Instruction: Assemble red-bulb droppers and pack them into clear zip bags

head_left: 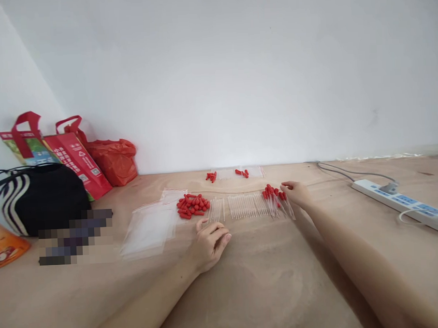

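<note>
Clear, slender tubes capped with red rubbery bulbs (271, 194) lie in a fanned cluster on the pale wooden surface (260, 283), at the right end of the rows, just beside the fingertips of the right hand (296, 193). That hand's grip is narrow, fingers drawn together, though from where I stand I cannot tell if it pinches the outermost one. Their bulbs point toward the white wall (237, 86), their thin tips back toward the person; the long axes run roughly away from the body, the rightmost slanting so its tip leans right. The left hand (210, 244) rests half curled near the bare clear tubes (246, 206), and I cannot tell whether anything is in its grip. Those tubes lie side by side, nearly parallel, also lengthwise to the wall. Left of them sits a heap of loose red bulbs (192, 205), then flat transparent zip bags (149, 230). I would judge that bulbs are being fitted to tubes, with a capped one being laid down or straightened; the next move calls for a light touch, keeping neighbours from rolling.
</note>
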